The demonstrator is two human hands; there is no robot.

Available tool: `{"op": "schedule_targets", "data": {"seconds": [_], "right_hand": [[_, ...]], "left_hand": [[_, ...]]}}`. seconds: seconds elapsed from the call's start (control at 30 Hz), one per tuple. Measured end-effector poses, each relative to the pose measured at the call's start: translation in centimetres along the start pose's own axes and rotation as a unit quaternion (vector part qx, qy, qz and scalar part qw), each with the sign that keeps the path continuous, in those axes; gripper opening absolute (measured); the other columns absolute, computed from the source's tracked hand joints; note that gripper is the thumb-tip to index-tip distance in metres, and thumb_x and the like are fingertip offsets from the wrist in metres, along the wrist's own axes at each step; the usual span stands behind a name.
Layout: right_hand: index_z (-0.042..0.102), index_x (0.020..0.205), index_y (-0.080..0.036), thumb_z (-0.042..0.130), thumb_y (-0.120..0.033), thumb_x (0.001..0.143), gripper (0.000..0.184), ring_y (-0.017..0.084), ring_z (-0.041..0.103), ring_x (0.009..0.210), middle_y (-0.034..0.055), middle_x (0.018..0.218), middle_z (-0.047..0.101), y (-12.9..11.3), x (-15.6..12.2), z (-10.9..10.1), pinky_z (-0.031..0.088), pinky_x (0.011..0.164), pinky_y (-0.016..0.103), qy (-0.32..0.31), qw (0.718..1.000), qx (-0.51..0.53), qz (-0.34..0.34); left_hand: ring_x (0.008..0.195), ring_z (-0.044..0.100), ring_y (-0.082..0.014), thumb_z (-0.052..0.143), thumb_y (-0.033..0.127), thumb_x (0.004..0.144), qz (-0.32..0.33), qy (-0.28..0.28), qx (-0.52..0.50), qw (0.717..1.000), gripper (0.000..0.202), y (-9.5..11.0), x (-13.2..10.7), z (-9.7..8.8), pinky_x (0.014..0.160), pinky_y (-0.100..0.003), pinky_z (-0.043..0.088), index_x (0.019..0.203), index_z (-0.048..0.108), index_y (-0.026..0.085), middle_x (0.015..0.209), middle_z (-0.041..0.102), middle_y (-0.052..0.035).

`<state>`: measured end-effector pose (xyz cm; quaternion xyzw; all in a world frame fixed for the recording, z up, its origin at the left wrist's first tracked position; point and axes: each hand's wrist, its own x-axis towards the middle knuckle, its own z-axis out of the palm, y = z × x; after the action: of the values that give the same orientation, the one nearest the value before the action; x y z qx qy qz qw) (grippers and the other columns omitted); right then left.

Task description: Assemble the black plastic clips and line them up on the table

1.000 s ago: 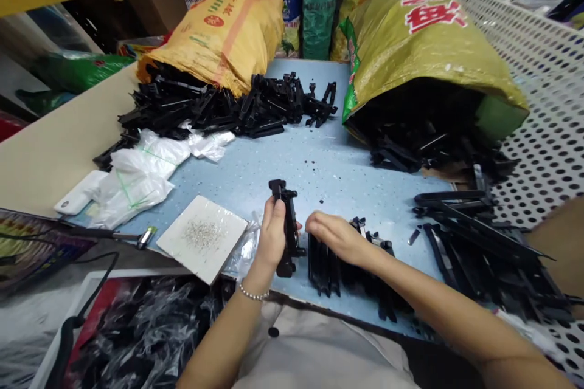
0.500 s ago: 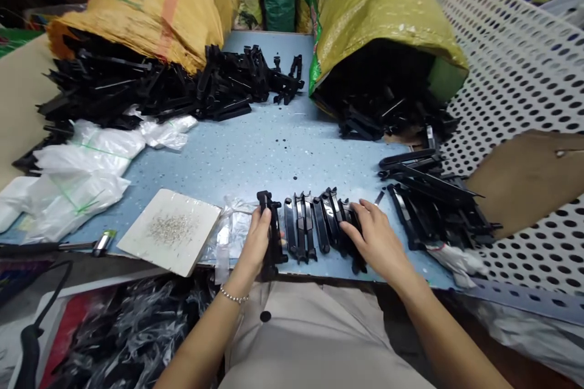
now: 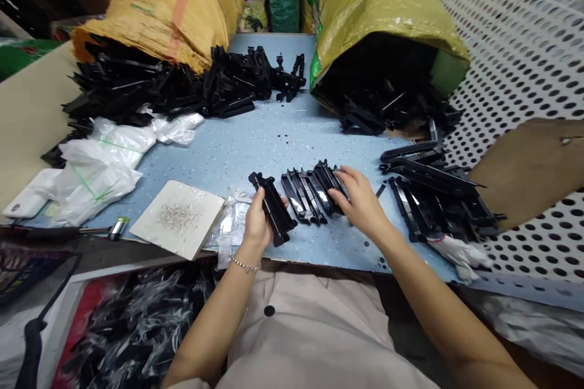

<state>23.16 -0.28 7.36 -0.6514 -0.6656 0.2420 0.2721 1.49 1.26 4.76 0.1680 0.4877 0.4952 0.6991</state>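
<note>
My left hand [image 3: 258,222] is closed around one or more long black plastic parts [image 3: 275,209], tilted just above the table's near edge. To its right, several similar black parts [image 3: 303,194] lie side by side in a row on the blue speckled table [image 3: 246,146]. My right hand [image 3: 360,200] rests at the right end of that row, its thumb and fingers apart against the last black parts [image 3: 329,179]. Whether the right fingers grip any of them I cannot tell.
A yellow-orange sack [image 3: 182,6] and a yellow-green sack [image 3: 378,6] spill black parts at the back. A white square board [image 3: 177,234] with tiny pieces lies left, near plastic bags [image 3: 98,164]. Another black pile [image 3: 438,194] lies right, beside a perforated white crate wall [image 3: 515,55].
Both hands have moved up and away from my body. The row of black parts has shifted farther onto the table, and the parts in my left hand are tilted more.
</note>
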Motion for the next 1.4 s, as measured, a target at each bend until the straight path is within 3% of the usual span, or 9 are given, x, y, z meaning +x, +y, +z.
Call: {"op": "schedule_targets", "data": {"seconds": [0.13, 0.23, 0.4, 0.47, 0.53, 0.7, 0.97, 1.2, 1.4], "right_hand": [[0.044, 0.14, -0.026, 0.066, -0.041, 0.083, 0.063, 0.028, 0.062, 0.111, 0.0114, 0.132, 0.058, -4.3, -4.6, 2.9, 0.051, 0.093, 0.046, -0.174, 0.956, 0.235, 0.01], [0.059, 0.123, -0.02, 0.072, -0.04, 0.077, 0.052, 0.025, 0.067, 0.094, 0.0079, 0.11, 0.068, -4.7, -6.2, 4.8, 0.054, 0.083, 0.04, -0.199, 0.916, 0.337, 0.093], [0.064, 0.108, -0.02, 0.077, -0.042, 0.072, 0.044, 0.026, 0.068, 0.095, 0.0072, 0.101, 0.071, -2.9, -5.9, 4.8, 0.053, 0.084, 0.038, -0.162, 0.86, 0.446, 0.189], [0.065, 0.104, -0.019, 0.078, -0.043, 0.071, 0.043, 0.027, 0.069, 0.093, 0.0087, 0.101, 0.072, -2.8, -5.7, 4.8, 0.053, 0.081, 0.039, -0.161, 0.841, 0.475, 0.204], [0.065, 0.099, -0.019, 0.078, -0.044, 0.07, 0.04, 0.027, 0.069, 0.093, 0.0097, 0.102, 0.072, -3.3, -5.6, 5.1, 0.053, 0.08, 0.038, -0.161, 0.821, 0.505, 0.213], [0.067, 0.099, -0.019, 0.076, -0.041, 0.071, 0.036, 0.023, 0.069, 0.092, 0.0104, 0.11, 0.071, -5.1, -4.6, 5.9, 0.055, 0.08, 0.035, -0.179, 0.778, 0.552, 0.242], [0.068, 0.101, -0.019, 0.073, -0.035, 0.075, 0.032, 0.02, 0.069, 0.091, 0.0096, 0.116, 0.069, -5.9, -3.2, 6.7, 0.054, 0.074, 0.026, -0.189, 0.764, 0.569, 0.238], [0.068, 0.103, -0.02, 0.072, -0.035, 0.075, 0.032, 0.021, 0.069, 0.093, 0.0084, 0.117, 0.068, -5.7, -2.8, 7.2, 0.052, 0.063, 0.024, -0.202, 0.763, 0.565, 0.241], [0.068, 0.092, -0.018, 0.073, -0.033, 0.075, 0.024, 0.021, 0.07, 0.087, 0.0059, 0.093, 0.071, -7.3, -1.6, 9.2, 0.053, 0.061, 0.024, -0.245, 0.716, 0.601, 0.258]], "left_hand": [[0.084, 0.067, -0.018, 0.056, 0.06, 0.084, 0.082, -0.023, 0.021, 0.996, 0.049, -0.5, -3.4, 0.1, 0.078, -0.033, 0.053, 0.113, 0.048, 0.021, 0.094, 0.066, -0.0052], [0.101, 0.062, -0.0201, 0.051, 0.055, 0.089, 0.156, -0.022, 0.2, 0.967, 0.047, -1.2, -4.4, -1.4, 0.086, -0.035, 0.05, 0.123, 0.044, 0.024, 0.113, 0.06, -0.0091], [0.108, 0.053, -0.0316, 0.067, 0.038, 0.081, 0.278, 0.102, 0.618, 0.729, 0.028, -1.2, -3.3, -6.6, 0.093, -0.048, 0.043, 0.096, 0.055, 0.017, 0.108, 0.056, -0.0147], [0.099, 0.056, -0.0304, 0.059, 0.029, 0.086, 0.28, 0.094, 0.67, 0.681, 0.013, -0.6, -2.6, -8.1, 0.089, -0.047, 0.044, 0.081, 0.056, 0.018, 0.094, 0.059, -0.0129], [0.087, 0.057, -0.0256, 0.049, 0.024, 0.089, 0.27, 0.052, 0.643, 0.715, 0.019, 0.3, -2.2, -9.2, 0.084, -0.041, 0.046, 0.073, 0.057, 0.019, 0.083, 0.061, -0.0099], [0.07, 0.057, -0.0177, 0.055, 0.034, 0.084, 0.187, -0.031, 0.428, 0.884, 0.022, 2.0, -2.3, -10.1, 0.069, -0.03, 0.046, 0.072, 0.066, 0.018, 0.073, 0.064, -0.0041], [0.088, 0.055, -0.0266, 0.066, 0.032, 0.077, 0.302, 0.091, 0.608, 0.728, 0.016, -0.1, -0.6, -7.1, 0.079, -0.036, 0.042, 0.073, 0.058, 0.019, 0.085, 0.06, -0.0101], [0.059, 0.05, -0.0149, 0.055, 0.037, 0.083, 0.181, 0.012, 0.421, 0.889, 0.027, 2.0, -0.1, -10.6, 0.061, -0.027, 0.04, 0.065, 0.061, 0.018, 0.06, 0.057, 0.0001], [0.062, 0.052, -0.0123, 0.072, 0.03, 0.067, 0.152, 0.026, 0.272, 0.95, 0.016, 1.2, -0.3, -9.5, 0.062, -0.025, 0.04, 0.065, 0.065, 0.016, 0.065, 0.061, 0.0006]]}}
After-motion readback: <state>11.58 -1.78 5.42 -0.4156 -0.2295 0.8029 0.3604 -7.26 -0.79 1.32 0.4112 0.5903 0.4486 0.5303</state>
